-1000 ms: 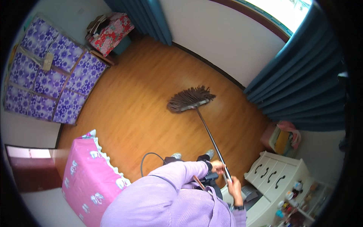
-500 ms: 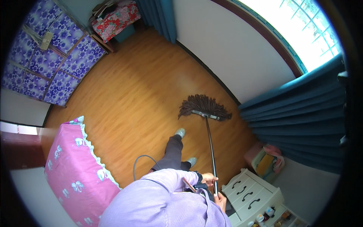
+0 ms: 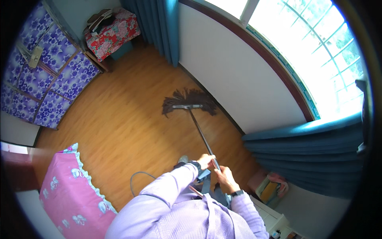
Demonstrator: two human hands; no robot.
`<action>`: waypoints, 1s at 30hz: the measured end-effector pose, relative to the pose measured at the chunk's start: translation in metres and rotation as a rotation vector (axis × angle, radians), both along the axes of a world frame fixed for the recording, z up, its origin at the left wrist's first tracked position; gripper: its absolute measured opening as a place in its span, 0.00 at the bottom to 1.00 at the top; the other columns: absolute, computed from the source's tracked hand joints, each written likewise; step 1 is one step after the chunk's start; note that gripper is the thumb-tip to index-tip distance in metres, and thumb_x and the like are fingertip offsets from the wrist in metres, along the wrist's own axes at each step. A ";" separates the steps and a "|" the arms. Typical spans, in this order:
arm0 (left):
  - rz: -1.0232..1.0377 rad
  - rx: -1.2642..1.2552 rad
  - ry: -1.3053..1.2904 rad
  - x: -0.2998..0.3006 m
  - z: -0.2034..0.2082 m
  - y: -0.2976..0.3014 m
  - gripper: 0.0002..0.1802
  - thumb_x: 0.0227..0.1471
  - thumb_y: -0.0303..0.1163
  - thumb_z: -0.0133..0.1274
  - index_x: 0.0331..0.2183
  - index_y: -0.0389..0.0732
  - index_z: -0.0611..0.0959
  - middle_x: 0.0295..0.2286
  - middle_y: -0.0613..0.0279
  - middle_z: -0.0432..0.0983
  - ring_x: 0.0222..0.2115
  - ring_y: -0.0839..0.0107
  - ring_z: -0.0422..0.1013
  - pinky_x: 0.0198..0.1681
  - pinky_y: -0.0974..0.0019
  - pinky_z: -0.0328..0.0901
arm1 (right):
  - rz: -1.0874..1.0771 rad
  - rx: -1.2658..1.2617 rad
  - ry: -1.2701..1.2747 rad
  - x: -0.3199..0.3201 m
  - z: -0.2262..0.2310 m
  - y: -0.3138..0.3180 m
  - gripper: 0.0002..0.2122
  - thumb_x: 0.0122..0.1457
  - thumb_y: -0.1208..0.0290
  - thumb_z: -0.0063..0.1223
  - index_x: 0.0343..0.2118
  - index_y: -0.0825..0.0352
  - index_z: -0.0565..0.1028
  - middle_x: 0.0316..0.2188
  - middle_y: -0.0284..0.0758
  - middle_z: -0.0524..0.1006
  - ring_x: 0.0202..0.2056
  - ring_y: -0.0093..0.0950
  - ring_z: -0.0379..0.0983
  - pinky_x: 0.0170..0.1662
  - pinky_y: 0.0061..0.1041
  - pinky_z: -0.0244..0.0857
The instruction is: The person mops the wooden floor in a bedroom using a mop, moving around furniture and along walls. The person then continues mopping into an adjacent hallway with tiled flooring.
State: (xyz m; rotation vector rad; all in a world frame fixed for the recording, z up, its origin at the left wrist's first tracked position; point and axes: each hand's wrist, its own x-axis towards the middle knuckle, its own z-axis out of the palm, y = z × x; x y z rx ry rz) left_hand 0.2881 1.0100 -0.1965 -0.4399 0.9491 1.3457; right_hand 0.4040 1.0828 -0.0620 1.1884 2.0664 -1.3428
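A wide flat mop (image 3: pixel 189 104) with dark brown strands rests on the wooden floor near the white wall under the window. Its long dark pole (image 3: pixel 201 133) slants back toward me. My left hand (image 3: pixel 205 161) is closed round the pole, and a dark band circles that wrist. Just behind it, nearer to my body, my right hand (image 3: pixel 227 178) grips the pole's upper end. Both my arms, in lilac sleeves, reach forward.
Blue curtains (image 3: pixel 302 155) hang at the right. A bed with a pink cover (image 3: pixel 65 187) stands at the left, a purple flowered cabinet (image 3: pixel 59 75) at the far left. A white drawer chest (image 3: pixel 268 215) and a bin (image 3: pixel 264 189) are near right.
The mop head has slid forward and to the left along the wall. Both hands have pushed forward, away from my body, still round the pole. The view has shifted slightly.
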 end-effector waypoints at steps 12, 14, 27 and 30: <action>0.242 0.155 -0.201 -0.096 -0.017 0.024 0.07 0.53 0.33 0.47 0.31 0.40 0.75 0.26 0.62 0.73 0.28 0.69 0.70 0.32 0.67 0.67 | 0.313 0.025 0.184 -0.147 0.005 0.055 0.11 0.54 0.68 0.40 0.33 0.61 0.77 0.34 0.42 0.77 0.40 0.35 0.73 0.43 0.31 0.66; 0.208 0.115 -0.296 -0.094 -0.020 0.039 0.10 0.54 0.35 0.44 0.35 0.40 0.75 0.33 0.62 0.73 0.37 0.67 0.69 0.42 0.63 0.64 | 0.360 0.091 0.175 -0.130 0.006 0.074 0.14 0.55 0.64 0.40 0.39 0.65 0.74 0.35 0.45 0.76 0.40 0.40 0.72 0.44 0.34 0.65; 0.167 -0.018 -0.536 -0.043 0.022 0.169 0.08 0.54 0.26 0.44 0.36 0.32 0.70 0.39 0.48 0.70 0.44 0.57 0.66 0.53 0.56 0.59 | 0.321 0.027 -0.043 -0.060 0.086 0.202 0.18 0.50 0.63 0.51 0.42 0.67 0.73 0.30 0.46 0.77 0.33 0.37 0.75 0.38 0.31 0.67; 0.223 0.052 -0.491 -0.058 0.012 0.173 0.09 0.54 0.28 0.44 0.37 0.33 0.71 0.39 0.49 0.70 0.44 0.58 0.66 0.52 0.56 0.59 | 0.335 0.032 0.000 -0.083 0.074 0.215 0.18 0.50 0.63 0.51 0.43 0.67 0.73 0.33 0.48 0.76 0.36 0.40 0.74 0.41 0.32 0.66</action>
